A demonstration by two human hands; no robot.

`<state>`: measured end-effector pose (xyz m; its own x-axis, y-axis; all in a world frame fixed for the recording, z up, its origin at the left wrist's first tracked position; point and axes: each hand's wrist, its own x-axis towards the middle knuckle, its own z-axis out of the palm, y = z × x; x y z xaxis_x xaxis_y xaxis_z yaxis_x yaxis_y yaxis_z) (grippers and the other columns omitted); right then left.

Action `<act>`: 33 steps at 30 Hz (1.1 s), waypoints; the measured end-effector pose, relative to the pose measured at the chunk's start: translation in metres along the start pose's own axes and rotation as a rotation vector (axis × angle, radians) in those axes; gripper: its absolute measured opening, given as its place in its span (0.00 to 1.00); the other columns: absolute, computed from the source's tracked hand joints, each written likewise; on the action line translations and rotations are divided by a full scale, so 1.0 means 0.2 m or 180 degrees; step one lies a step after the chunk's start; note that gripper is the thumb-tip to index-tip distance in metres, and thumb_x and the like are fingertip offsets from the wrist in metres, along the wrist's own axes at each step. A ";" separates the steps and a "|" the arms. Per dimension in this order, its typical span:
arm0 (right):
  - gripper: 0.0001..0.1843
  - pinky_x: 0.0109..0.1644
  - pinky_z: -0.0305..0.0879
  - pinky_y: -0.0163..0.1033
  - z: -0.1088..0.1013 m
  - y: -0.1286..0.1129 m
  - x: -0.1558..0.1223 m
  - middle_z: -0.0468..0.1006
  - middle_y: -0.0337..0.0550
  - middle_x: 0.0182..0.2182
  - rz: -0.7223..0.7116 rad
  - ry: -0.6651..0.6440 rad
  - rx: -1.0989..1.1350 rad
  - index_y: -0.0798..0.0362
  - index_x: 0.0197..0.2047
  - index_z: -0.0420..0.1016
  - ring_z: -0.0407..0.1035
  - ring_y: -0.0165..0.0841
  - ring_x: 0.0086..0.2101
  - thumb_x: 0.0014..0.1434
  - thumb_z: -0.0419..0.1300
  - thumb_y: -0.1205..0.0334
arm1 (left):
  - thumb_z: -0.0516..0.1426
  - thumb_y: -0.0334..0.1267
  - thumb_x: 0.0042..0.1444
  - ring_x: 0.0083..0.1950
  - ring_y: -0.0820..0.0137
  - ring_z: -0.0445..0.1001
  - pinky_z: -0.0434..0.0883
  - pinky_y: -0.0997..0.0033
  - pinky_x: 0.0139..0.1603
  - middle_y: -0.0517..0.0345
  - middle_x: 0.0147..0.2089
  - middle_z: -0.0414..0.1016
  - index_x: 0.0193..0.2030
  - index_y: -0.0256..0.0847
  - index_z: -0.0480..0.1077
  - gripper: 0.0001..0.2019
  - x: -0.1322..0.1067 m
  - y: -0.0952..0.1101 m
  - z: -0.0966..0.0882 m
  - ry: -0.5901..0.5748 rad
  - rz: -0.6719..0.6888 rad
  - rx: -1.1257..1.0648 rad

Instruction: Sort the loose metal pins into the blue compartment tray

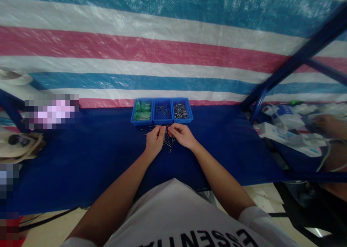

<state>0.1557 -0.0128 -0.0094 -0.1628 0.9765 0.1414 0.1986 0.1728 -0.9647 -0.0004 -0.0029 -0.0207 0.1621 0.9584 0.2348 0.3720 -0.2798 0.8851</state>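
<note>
My left hand point(155, 140) and my right hand point(183, 134) meet over the blue table, fingers closed in a pinch, thumbs nearly touching. Something small and thin seems to be between the fingertips, too tiny to make out. Around and beneath the hands lie several loose slim metal pins point(170, 146), partly hidden by the fingers. Just beyond stand three joined blue bins: the left bin point(141, 123) holds green-tinted packets point(142, 110), the middle bin point(162, 121) a few dark thin pins point(162, 110), and the right bin point(183, 120) a heap of shiny metal pieces point(180, 111).
A striped plastic sheet point(162, 52) hangs behind the blue table point(108, 146). Blue metal frame bars point(287, 66) rise at the right. Beyond them, another person's blurred arm point(334, 146) is near white boxes point(292, 138) and a cable. A beige bag-like object point(18, 146) sits at the left.
</note>
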 end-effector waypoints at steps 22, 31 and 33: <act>0.24 0.22 0.53 0.32 -0.02 0.04 0.03 0.65 0.33 0.14 0.0628 0.0253 0.0214 0.53 0.23 0.66 0.57 0.25 0.16 0.59 0.55 0.42 | 0.56 0.46 0.58 0.23 0.75 0.68 0.65 0.76 0.26 0.64 0.24 0.70 0.44 0.41 0.69 0.13 0.00 -0.03 0.02 -0.0069 -0.0104 -0.0617; 0.26 0.30 0.67 0.34 -0.01 -0.01 0.01 0.80 0.45 0.37 0.0376 -0.0003 0.0978 0.53 0.60 0.67 0.72 0.29 0.29 0.63 0.54 0.49 | 0.51 0.45 0.62 0.22 0.76 0.66 0.65 0.77 0.25 0.66 0.22 0.66 0.42 0.41 0.67 0.10 0.00 -0.02 0.02 0.0307 -0.0235 -0.0840; 0.19 0.33 0.66 0.34 -0.01 0.00 0.01 0.80 0.42 0.34 0.0196 0.0106 0.0184 0.52 0.54 0.72 0.70 0.29 0.28 0.63 0.55 0.54 | 0.52 0.44 0.62 0.22 0.77 0.66 0.65 0.77 0.25 0.66 0.22 0.66 0.42 0.41 0.67 0.10 0.00 -0.03 0.02 0.0316 -0.0218 -0.0831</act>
<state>0.1570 -0.0110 -0.0093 -0.1196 0.9889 0.0879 0.1510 0.1057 -0.9829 0.0019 -0.0007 -0.0276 0.0496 0.9790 0.1978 0.1291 -0.2027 0.9707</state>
